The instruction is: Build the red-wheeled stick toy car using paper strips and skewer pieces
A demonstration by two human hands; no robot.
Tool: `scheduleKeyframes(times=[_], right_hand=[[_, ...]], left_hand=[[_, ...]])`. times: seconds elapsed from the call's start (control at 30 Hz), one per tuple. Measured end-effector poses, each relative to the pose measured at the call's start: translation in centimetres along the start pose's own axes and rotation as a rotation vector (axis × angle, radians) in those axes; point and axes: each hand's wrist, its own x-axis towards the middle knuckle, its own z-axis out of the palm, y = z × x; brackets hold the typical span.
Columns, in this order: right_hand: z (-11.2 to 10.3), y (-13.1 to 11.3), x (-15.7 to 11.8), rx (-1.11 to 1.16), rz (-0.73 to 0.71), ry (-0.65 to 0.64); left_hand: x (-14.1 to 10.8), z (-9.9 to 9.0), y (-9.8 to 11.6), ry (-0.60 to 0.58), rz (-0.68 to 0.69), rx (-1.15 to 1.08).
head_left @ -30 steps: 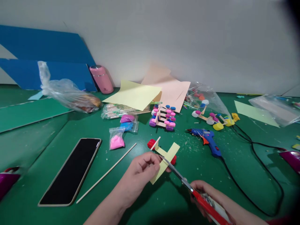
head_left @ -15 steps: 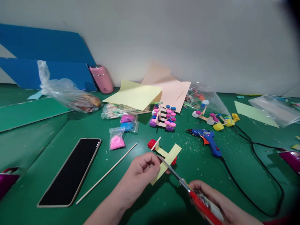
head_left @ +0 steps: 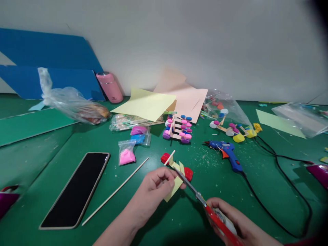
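Note:
My left hand (head_left: 152, 193) pinches a pale yellow paper strip (head_left: 173, 190) between thumb and fingers. In my right hand (head_left: 238, 218) is a pair of scissors (head_left: 215, 217) with red handles, its blades lying closed along the strip's upper end. Just beyond the blades, a short yellow paper piece (head_left: 181, 167) lies apart from the strip. Behind my left fingers sits a small model with red wheels (head_left: 188, 174), a yellow body and a pale stick (head_left: 169, 157) across one end. Part of that model is hidden by the hand and blades.
A blue glue gun (head_left: 227, 152) lies to the right, its black cable curling past my right hand. Left are a phone (head_left: 75, 191) and a thin wooden stick (head_left: 115, 192). Farther back stand small wheeled models (head_left: 179, 128), clay bags (head_left: 127, 155), paper sheets (head_left: 146, 102) and a pink bottle (head_left: 110, 87).
The scissor blades have closed through the yellow strip. Its upper end has come off and dropped by the red-wheeled model, leaving a shorter strip in my left hand.

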Motion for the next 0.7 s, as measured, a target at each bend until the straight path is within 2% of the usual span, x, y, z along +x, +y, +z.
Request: scheduleKeyframes(times=[0.13, 0.2, 0.27, 0.4, 0.5, 0.57, 0.63, 0.7], right_hand=[[-0.6, 0.1, -0.1, 0.031, -0.047, 0.045], [-1.2, -0.4, 0.1, -0.025, -0.108, 0.142], [-2.3, -0.9, 0.7, -0.239, -0.183, 0.324], [-5.3, -1.2, 2.8, -0.905, -0.253, 0.699], [-7.0, -1.1, 3.9, -1.200, -0.320, 0.783], [-6.9, -1.4, 4.1, -1.278, -0.399, 0.832], [-5.6, -2.3, 4.1, -1.244, -0.500, 0.842], [-3.2, -3.4, 4.2, -1.112, -0.583, 0.737]], left_hand=[[-0.2, -0.2, -0.1, 0.046, -0.046, -0.021], [-0.4, -0.4, -0.3, 0.081, -0.086, -0.028], [-0.7, -0.6, -0.6, 0.118, -0.124, -0.010], [-1.3, -0.7, -1.1, 0.228, -0.160, 0.009], [-1.4, -0.8, -1.4, 0.289, -0.158, -0.044], [-1.3, -0.7, -1.5, 0.311, -0.161, -0.068], [-1.1, -0.5, -1.5, 0.336, -0.172, -0.086], [-0.9, -0.2, -1.4, 0.353, -0.190, -0.106]])
